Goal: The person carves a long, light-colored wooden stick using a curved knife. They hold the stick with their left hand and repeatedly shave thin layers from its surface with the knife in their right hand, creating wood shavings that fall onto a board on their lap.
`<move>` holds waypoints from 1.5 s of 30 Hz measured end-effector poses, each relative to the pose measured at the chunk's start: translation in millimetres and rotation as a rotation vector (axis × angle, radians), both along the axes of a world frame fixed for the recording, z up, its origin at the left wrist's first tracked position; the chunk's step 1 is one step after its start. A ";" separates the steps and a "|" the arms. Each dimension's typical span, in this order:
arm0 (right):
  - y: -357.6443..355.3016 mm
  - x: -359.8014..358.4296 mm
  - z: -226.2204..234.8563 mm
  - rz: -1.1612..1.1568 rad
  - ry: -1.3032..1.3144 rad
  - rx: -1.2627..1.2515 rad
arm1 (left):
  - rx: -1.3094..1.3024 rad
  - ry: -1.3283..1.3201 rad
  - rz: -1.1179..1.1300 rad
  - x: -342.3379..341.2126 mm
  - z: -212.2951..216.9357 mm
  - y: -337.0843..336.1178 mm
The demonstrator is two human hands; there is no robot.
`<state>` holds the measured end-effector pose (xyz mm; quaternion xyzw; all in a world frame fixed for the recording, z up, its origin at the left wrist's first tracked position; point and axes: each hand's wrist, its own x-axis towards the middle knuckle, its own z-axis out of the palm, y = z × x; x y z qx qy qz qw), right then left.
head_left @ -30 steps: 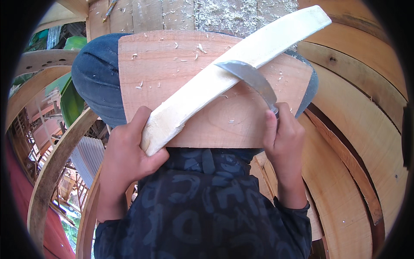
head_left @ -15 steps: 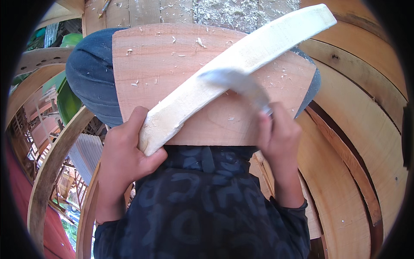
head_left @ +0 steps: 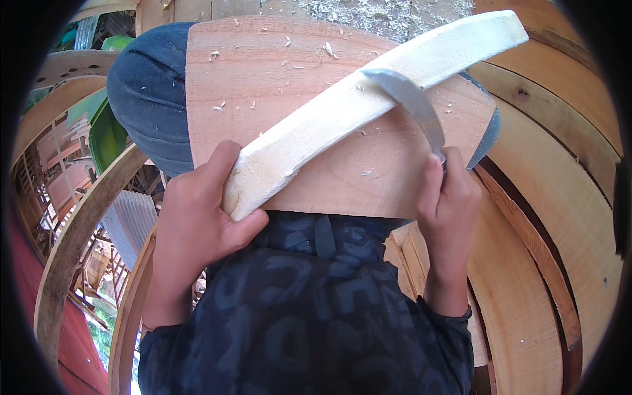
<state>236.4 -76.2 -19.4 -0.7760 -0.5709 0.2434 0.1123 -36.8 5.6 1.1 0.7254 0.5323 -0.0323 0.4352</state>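
Note:
A long, pale, slightly curved piece of wood (head_left: 342,108) lies slantwise across a reddish wooden board (head_left: 263,72) on my lap. My left hand (head_left: 209,204) is closed round the near left end of the pale piece, thumb on one side and fingers on the other. In my right hand (head_left: 451,197) is a knife with a curved, sickle-like blade (head_left: 411,99); the fist hides its handle. The blade tip rests over the upper face of the pale wood, around its middle; whether the edge touches it I cannot tell. Small shavings (head_left: 329,49) are scattered on the board.
Beyond the board, a heap of wood shavings (head_left: 368,13) covers planks. Curved wooden planks (head_left: 546,171) rise on my right. On the left are a bent wooden beam (head_left: 85,217), green leaves (head_left: 105,135) and a corrugated sheet (head_left: 131,220). My knee (head_left: 148,99) supports the board's left side.
My right hand and the curved knife have moved right and a little up along the pale wood. The blade was blurred and is now sharp. My left hand keeps its grip.

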 end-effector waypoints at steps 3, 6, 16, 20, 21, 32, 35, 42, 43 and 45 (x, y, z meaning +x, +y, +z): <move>-8.6 -11.6 1.0 0.104 0.011 0.065 | -0.008 0.016 0.007 0.7 1.3 -3.2; 0.5 16.7 -9.9 -0.002 -0.060 0.042 | 0.043 0.032 0.006 -2.4 0.2 -5.7; -1.6 -9.5 -5.1 0.113 0.013 0.096 | 0.032 0.015 0.002 -1.0 -3.8 -3.9; 2.8 12.0 -6.9 -0.060 0.011 -0.001 | 0.066 -0.003 0.006 -0.1 -4.4 -6.3; -0.3 6.8 -3.1 -0.013 0.026 -0.007 | 0.080 -0.011 -0.020 -0.2 -6.2 -4.9; -10.9 2.1 -5.2 0.136 -0.032 0.027 | 0.082 0.006 -0.014 -0.9 -4.3 -9.8; -10.2 9.8 -6.0 0.134 -0.130 0.073 | 0.094 0.009 -0.005 1.7 -3.8 -11.0; -0.2 68.2 3.6 -0.147 -0.158 0.027 | 0.077 -0.014 -0.006 -3.7 -4.5 -11.8; -1.3 44.3 7.3 -0.096 -0.143 -0.040 | 0.056 -0.004 -0.007 -4.1 -4.9 -12.0; -11.2 9.6 3.9 0.041 -0.009 0.016 | 0.023 0.007 -0.012 0.5 -4.3 -9.1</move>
